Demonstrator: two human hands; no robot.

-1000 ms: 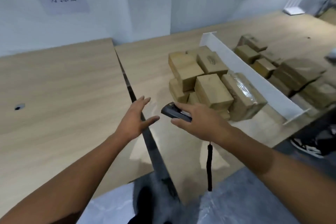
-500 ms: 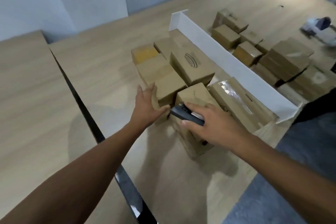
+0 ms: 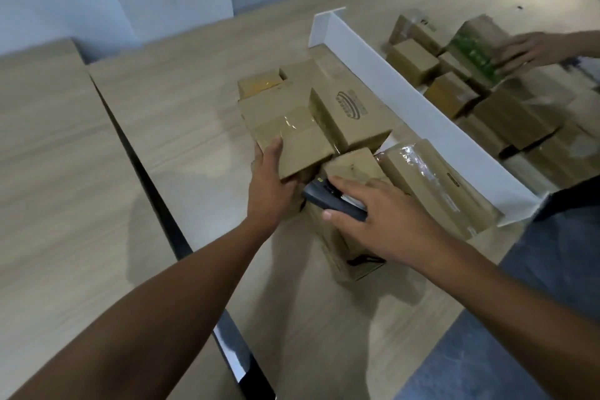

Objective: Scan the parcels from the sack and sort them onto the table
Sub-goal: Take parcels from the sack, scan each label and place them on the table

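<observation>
Several brown cardboard parcels are piled on the wooden table (image 3: 181,114), left of a white divider board (image 3: 418,107). My left hand (image 3: 271,185) grips the near left corner of a taped parcel (image 3: 289,136) on top of the pile, thumb on its top face. My right hand (image 3: 386,217) holds a dark handheld scanner (image 3: 331,200) over a lower parcel (image 3: 354,166) at the pile's near side. A parcel with an oval printed logo (image 3: 350,117) lies beside the taped one. A plastic-wrapped parcel (image 3: 431,185) leans against the divider.
Beyond the divider lie several more parcels (image 3: 451,94), and another person's hand (image 3: 532,50) holds a green-printed one (image 3: 477,52). A dark gap (image 3: 152,178) separates this table from a second one (image 3: 55,191) on the left. Grey floor (image 3: 506,351) is at the lower right.
My view has closed in on the pile. My left hand slid forward and took hold of the taped parcel's corner. Another person's hand came in at the upper right.
</observation>
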